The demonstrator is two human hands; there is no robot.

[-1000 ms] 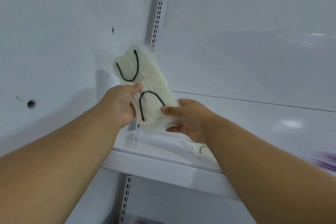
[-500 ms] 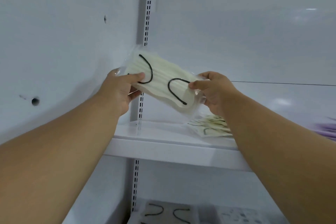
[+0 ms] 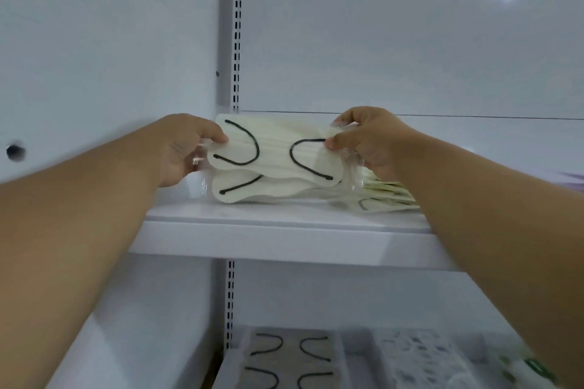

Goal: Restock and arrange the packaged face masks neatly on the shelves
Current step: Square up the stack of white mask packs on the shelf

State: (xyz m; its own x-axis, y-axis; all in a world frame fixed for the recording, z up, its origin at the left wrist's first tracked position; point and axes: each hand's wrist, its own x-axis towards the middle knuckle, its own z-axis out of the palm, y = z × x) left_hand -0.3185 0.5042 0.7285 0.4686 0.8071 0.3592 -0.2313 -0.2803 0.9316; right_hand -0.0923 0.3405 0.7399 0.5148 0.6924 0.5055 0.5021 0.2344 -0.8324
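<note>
Head view: both bare forearms reach up to a white metal shelf set in a white shelving bay with a slotted upright rail in the back left corner. Left hand pinches the left end of a cream pleated face mask with black ear loops in a clear plastic sleeve, thumb on the front face, fingers curled behind. Right hand pinches the right end of the same pack, thumb tip on the front by the loop, fingers curled round the crinkled plastic edge. Pack held level, long side horizontal, at the left rear of the shelf, directly over a second identical cream pack lying on the shelf; whether they touch cannot be told. Further cream packs lie fanned to the right. Lower shelf: grey-beige packs with black loops beside patterned white packs, blurred.
</note>
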